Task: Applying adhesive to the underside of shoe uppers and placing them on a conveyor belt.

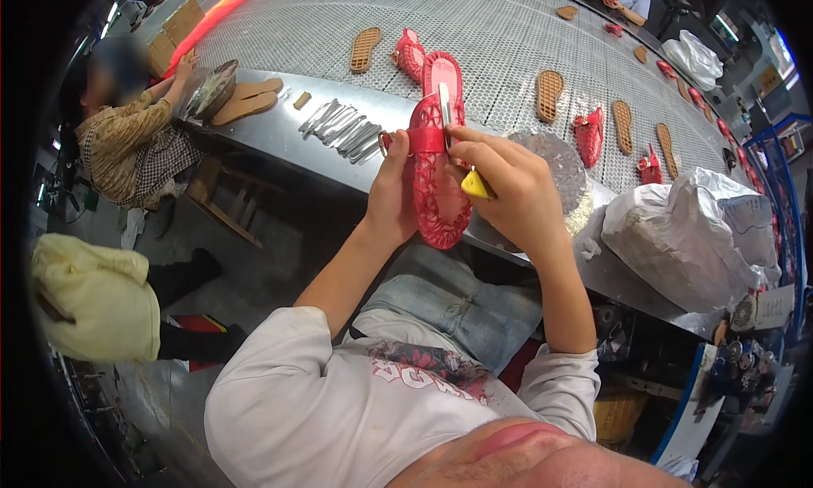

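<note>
My left hand (394, 183) grips a red woven sandal (440, 209) by its side, next to the wide strap with a metal buckle. The sandal is held up over the bench edge, its long side pointing away from me. Closed round a yellow-handled knife (476, 186), my right hand (518, 183) rests against the sandal's right side. The knife's flat, pale blade lies along the inside of the sandal, above the strap; part of the handle is hidden by my fingers. Just beyond, another red sandal (410, 55) lies on the mesh surface.
Several metal strips (343, 131) lie on the steel bench edge (288, 90). Tan soles (549, 96) and red sandal uppers (588, 137) are spread over the mesh conveyor (487, 39). A white sack (690, 234) stands at the right. Another person (127, 145) sits at the left.
</note>
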`<state>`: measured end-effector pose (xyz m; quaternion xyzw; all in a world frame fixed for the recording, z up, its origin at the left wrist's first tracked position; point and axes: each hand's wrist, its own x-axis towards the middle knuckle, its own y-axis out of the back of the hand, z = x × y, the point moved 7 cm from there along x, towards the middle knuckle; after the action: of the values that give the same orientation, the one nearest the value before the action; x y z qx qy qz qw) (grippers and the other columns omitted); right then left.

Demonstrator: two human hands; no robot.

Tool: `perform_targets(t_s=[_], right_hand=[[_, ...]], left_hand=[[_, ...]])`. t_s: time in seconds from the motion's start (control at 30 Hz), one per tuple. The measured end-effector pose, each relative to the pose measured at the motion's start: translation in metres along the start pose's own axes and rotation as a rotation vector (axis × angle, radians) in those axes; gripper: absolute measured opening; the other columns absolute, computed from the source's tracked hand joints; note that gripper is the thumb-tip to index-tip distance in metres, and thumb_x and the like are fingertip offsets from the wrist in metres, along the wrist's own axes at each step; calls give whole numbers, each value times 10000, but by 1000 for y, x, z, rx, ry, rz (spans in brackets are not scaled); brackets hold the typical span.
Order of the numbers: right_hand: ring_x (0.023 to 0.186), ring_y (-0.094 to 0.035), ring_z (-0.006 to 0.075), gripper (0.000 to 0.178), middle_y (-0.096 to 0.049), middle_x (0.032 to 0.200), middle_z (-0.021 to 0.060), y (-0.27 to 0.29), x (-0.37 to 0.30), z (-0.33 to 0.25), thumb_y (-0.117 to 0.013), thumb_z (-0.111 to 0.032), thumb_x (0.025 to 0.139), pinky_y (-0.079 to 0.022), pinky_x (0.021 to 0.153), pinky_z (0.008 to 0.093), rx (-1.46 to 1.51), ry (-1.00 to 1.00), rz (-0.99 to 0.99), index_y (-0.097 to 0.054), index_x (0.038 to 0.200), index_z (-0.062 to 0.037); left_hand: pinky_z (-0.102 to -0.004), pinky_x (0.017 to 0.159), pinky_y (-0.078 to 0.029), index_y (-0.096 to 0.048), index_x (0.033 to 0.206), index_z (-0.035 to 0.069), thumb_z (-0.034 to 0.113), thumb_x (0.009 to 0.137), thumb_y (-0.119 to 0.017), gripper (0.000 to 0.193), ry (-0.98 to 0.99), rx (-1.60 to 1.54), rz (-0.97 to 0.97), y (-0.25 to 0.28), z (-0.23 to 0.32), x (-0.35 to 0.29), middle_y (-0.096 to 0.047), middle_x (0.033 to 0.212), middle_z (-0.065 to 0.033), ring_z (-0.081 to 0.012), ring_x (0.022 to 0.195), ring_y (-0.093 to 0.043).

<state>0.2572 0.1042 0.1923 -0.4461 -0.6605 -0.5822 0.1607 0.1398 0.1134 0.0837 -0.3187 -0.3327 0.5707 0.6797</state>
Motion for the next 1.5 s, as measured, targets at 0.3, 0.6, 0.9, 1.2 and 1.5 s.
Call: perform_targets(t_s=[0.3,0.6,0.9,1.2,1.5], right_hand=[[923,-686,289,275,-701,1107,71,1,-3,17,-741,-57,713,-555,774,352,108,-145,-10,-669,978,-49],[855,-691,282,277,-637,1244,63,-4,-16,16,-732,-83,754,-555,728,365,131,-183,-91,-676,1023,-49],[745,-671,284,419,-556,1338,147,-18,-29,0,-691,-11,687,-539,674,391,-57,-159,-77,-638,1102,-39],[873,-694,303,304,-671,1095,169,-2,-138,-21,-646,124,732,-545,723,335,175,-422,64,-663,1012,9],[823,-677,323,124,-680,901,160,17,-285,-50,-640,39,829,-518,729,341,57,-1011,164,-650,949,9]], left_hand=[[-367,885,-532,-476,1312,35,547,986,-454,607,40,27,-22,-2,1,-2,-615,1165,-103,-202,1040,-632],[-353,894,-535,-497,1294,32,488,1000,-468,544,79,96,-12,10,-3,-11,-634,1157,-99,-193,1022,-647],[-419,952,-514,-484,1314,8,349,909,-508,530,187,138,-11,45,6,-18,-625,1191,-164,-264,1056,-644],[-427,955,-532,-496,1308,-20,197,977,-537,398,207,124,85,100,28,-2,-629,1212,-172,-267,1084,-645],[-422,995,-488,-516,1231,-31,91,984,-453,282,328,209,60,116,-22,241,-617,1142,-140,-251,1092,-610]])
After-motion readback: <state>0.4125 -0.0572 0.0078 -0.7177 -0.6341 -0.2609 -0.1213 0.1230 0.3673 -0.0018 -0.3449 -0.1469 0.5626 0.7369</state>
